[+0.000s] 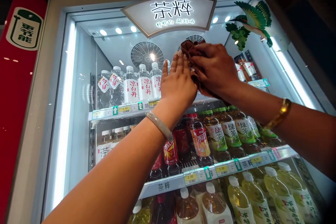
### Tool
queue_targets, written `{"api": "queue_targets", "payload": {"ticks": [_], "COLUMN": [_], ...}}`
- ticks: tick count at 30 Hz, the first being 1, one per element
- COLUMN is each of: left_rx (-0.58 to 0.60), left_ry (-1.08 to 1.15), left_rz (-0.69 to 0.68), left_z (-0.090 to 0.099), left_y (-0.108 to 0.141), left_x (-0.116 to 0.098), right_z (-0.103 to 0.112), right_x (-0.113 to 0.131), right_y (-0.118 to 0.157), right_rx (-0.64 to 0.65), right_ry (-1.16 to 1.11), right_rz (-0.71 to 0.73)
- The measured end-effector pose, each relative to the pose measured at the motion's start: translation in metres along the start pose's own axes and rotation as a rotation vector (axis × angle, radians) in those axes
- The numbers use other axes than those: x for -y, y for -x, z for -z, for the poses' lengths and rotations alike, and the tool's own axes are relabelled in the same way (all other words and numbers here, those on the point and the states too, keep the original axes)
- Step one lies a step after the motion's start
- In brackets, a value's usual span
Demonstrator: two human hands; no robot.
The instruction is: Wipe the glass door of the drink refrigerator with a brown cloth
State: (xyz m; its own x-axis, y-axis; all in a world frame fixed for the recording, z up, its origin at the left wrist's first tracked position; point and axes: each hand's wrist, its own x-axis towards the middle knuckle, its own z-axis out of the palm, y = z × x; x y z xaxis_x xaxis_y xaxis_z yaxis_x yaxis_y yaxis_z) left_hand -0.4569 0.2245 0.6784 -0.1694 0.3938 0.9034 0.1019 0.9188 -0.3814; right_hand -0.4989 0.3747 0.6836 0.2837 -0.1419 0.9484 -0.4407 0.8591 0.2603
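A dark brown cloth (pixel 189 48) is bunched under my right hand (pixel 214 66), whose fingers curl over it against the glass door (pixel 86 54) of a lit drinks cooler. Close beside it, my left hand (pixel 179 77) lies flat on the glass with its fingers stretched upward. The two hands nearly touch, and part of the cloth hangs below my right palm. A pale bangle (pixel 159 125) circles my left wrist; a gold-coloured bracelet (pixel 282 113) is on the right.
Behind the glass, shelves hold water bottles (pixel 130 84), green tea bottles (pixel 231 129) and other drinks. A fan-shaped sign (pixel 170 15) crosses the top, with a bird decoration (pixel 254 21) to its right. A red panel (pixel 18 101) stands at the left.
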Motion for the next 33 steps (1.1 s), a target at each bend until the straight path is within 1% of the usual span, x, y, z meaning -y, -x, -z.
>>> {"api": "queue_targets", "payload": {"ticks": [2,4,5,6,8,10,11,12,14,16,17,19,21,23,25,26,28,30,31,33], "left_rx": [-0.002,-0.003,0.002,0.009,0.012,0.001,-0.010,-0.022,-0.037,-0.040,-0.037,-0.034,-0.031,-0.018,-0.003,0.001,0.005,0.009,0.006,-0.004], "left_ry": [-0.010,-0.020,-0.026,-0.033,-0.043,-0.051,-0.055,-0.059,-0.065,-0.066,-0.064,-0.053,-0.035,-0.024,-0.024,-0.026,-0.029,-0.036,-0.040,-0.043], "left_rz": [0.016,0.025,0.024,0.022,0.022,0.023,0.021,0.018,0.019,0.029,0.035,0.048,0.056,0.062,0.062,0.062,0.065,0.064,0.061,0.054], "left_z": [0.003,0.007,0.008,0.009,0.009,0.008,0.007,0.007,0.008,0.010,0.011,0.015,0.018,0.021,0.023,0.023,0.025,0.027,0.028,0.030], "left_y": [0.009,0.019,0.023,0.025,0.028,0.029,0.029,0.029,0.030,0.033,0.034,0.037,0.040,0.041,0.043,0.044,0.046,0.051,0.053,0.060], "left_x": [0.008,0.015,0.019,0.021,0.025,0.026,0.026,0.027,0.031,0.037,0.040,0.048,0.055,0.060,0.063,0.064,0.068,0.074,0.078,0.087], "right_z": [0.004,0.008,0.008,0.008,0.002,-0.006,-0.009,-0.012,-0.014,-0.011,-0.009,-0.003,0.001,-0.001,-0.007,-0.011,-0.015,-0.014,-0.013,-0.008], "right_x": [0.005,-0.003,-0.010,-0.016,-0.019,-0.008,0.003,0.015,0.038,0.049,0.049,0.040,0.027,0.023,0.033,0.042,0.065,0.081,0.084,0.079], "right_y": [0.020,0.036,0.039,0.037,0.022,0.001,-0.007,-0.013,-0.011,0.004,0.013,0.027,0.028,0.015,-0.001,-0.007,-0.010,-0.002,0.005,0.017], "right_rx": [-0.005,-0.015,-0.023,-0.030,-0.051,-0.067,-0.068,-0.060,-0.036,-0.014,-0.004,0.014,0.021,0.015,0.008,0.009,0.021,0.044,0.063,0.088], "right_ry": [-0.017,-0.031,-0.036,-0.038,-0.023,-0.003,0.005,0.010,0.006,-0.016,-0.032,-0.056,-0.053,-0.024,0.007,0.017,0.005,-0.043,-0.079,-0.142], "right_rz": [0.151,0.272,0.287,0.266,0.132,-0.013,-0.050,-0.056,0.005,0.099,0.143,0.199,0.182,0.083,-0.031,-0.052,-0.002,0.105,0.153,0.195]}}
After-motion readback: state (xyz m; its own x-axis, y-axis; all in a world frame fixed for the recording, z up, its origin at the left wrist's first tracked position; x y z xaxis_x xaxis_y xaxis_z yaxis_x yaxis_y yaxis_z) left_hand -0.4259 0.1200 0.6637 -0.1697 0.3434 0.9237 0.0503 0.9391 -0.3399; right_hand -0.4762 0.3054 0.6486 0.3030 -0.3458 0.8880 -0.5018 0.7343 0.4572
